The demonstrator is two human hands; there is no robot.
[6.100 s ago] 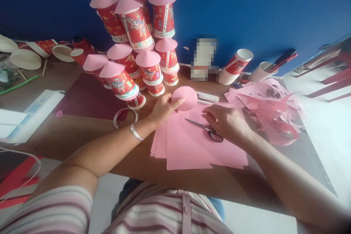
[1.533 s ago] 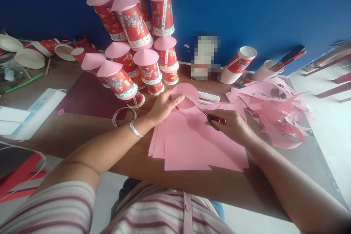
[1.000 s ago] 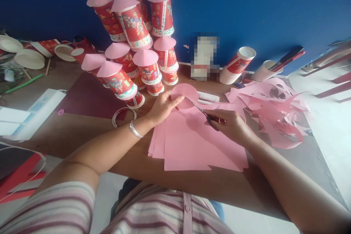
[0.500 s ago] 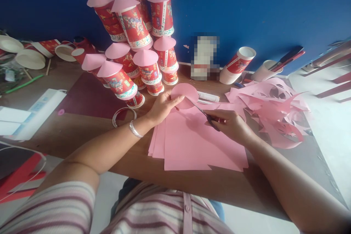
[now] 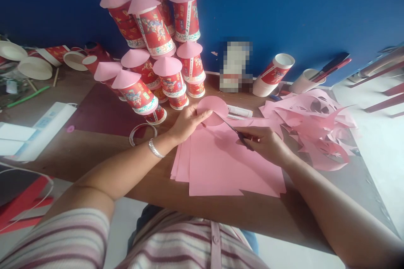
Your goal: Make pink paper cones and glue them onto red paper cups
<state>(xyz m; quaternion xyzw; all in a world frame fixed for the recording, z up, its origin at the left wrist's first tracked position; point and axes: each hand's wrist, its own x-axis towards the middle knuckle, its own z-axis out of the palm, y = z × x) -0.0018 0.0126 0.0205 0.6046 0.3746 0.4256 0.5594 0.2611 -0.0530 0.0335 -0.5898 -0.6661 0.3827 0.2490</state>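
Note:
My left hand (image 5: 188, 122) pinches the left edge of a pink paper circle (image 5: 211, 105), thumb on top, holding it above the table. In my right hand (image 5: 267, 142) is a pair of dark-handled scissors (image 5: 235, 130), its blades reaching from the circle's lower right edge to near its middle. Under both hands lie pink paper sheets (image 5: 233, 168) in a loose stack, the top one notched along its front edge. Several red patterned paper cups with pink paper cones (image 5: 168, 67) stand stacked just behind my left hand.
Pink paper scraps (image 5: 318, 122) are heaped at the right. Behind are a stack of paper cups (image 5: 274, 75) and a cup of pens (image 5: 307, 80). A tape roll (image 5: 142, 135) lies near my left forearm, a white box (image 5: 46, 130) farther left. A blue wall (image 5: 284, 8) closes off the back.
Almost nothing differs. Both hands, the pink circle and the scissors stay in about the same place, with the blades still at the circle.

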